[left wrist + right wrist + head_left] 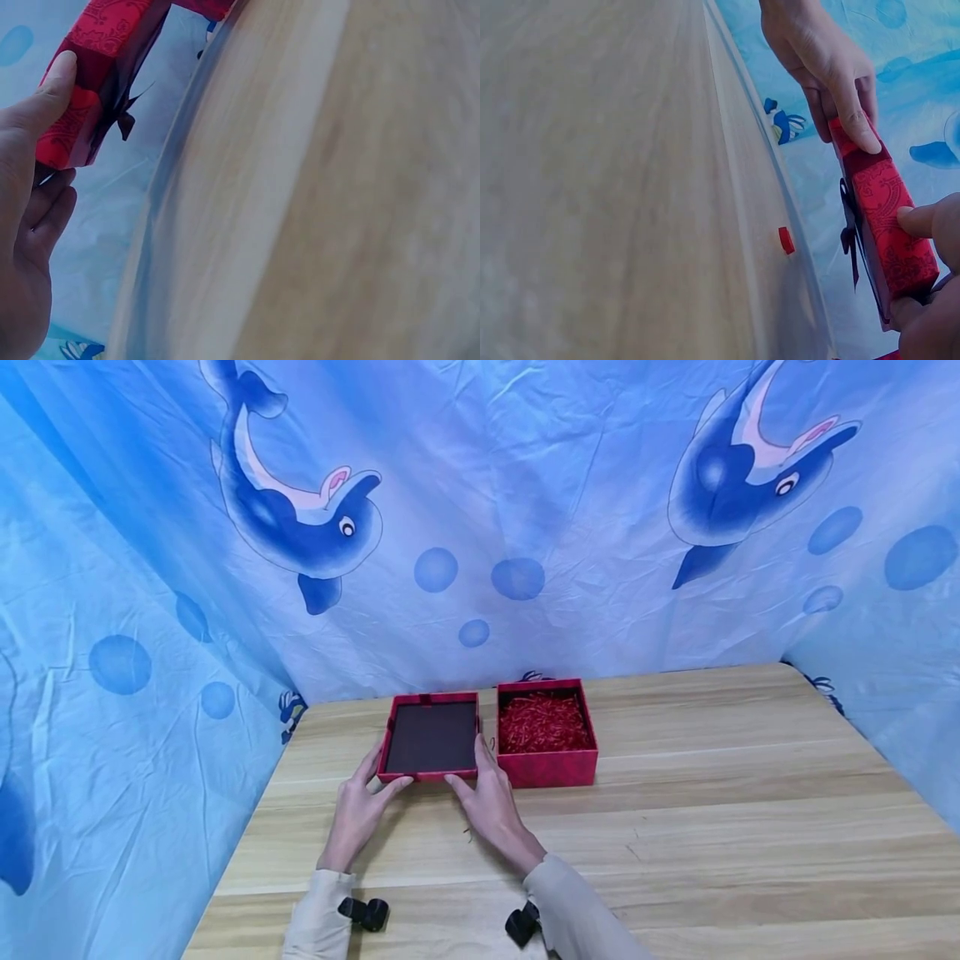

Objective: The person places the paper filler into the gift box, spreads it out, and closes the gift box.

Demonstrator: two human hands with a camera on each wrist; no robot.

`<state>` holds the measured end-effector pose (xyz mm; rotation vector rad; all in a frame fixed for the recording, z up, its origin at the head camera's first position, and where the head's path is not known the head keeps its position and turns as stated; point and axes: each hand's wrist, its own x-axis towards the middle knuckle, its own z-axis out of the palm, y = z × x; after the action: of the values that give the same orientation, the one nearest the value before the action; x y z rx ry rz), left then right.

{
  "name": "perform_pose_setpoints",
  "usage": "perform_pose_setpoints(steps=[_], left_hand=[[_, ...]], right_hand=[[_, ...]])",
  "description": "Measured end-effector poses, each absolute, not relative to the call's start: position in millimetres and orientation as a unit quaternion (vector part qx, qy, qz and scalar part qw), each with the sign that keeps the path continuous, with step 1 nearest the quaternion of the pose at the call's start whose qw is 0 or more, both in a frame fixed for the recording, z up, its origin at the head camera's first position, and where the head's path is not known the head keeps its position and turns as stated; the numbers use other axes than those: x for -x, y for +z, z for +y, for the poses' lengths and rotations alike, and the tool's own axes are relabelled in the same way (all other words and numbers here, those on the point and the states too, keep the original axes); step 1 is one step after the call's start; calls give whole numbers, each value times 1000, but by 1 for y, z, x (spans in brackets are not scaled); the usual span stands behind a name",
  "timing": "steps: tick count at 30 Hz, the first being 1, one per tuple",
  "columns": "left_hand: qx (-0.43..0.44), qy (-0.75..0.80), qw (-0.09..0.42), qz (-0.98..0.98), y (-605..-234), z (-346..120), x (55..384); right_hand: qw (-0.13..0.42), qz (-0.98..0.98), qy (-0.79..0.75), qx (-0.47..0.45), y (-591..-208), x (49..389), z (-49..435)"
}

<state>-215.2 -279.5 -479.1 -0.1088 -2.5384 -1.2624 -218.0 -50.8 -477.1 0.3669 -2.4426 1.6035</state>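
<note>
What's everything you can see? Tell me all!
Table: 1, pale wood, centre
Cloth: count unclear, blue with dolphins, behind the table
Deep box: 1, red, on the table
Shreds: many, red, inside that box
Shallow box: 1, red, dark inside, left of the deep box
Ribbon: 1 or more, dark, on that box
Loose bits: a few, one red, on the table
Sleeves: 2, pale, at the bottom
Gadgets: 2, black, by the sleeves
Left hand: 1, gripping the shallow box
Right hand: 1, gripping it too

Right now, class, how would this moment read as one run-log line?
left hand and right hand: gripping shallow dark-lined red patterned box | deeper square red box: open, to its right, holding red shreds
</note>
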Motion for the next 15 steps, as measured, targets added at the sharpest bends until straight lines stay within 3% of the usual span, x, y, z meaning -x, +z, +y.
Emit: perform_pose_setpoints(steps=[15], left_hand=[[47, -439, 185, -878, -473, -279, 213]], right_hand=[[102, -828, 536, -127, -466, 214, -50]])
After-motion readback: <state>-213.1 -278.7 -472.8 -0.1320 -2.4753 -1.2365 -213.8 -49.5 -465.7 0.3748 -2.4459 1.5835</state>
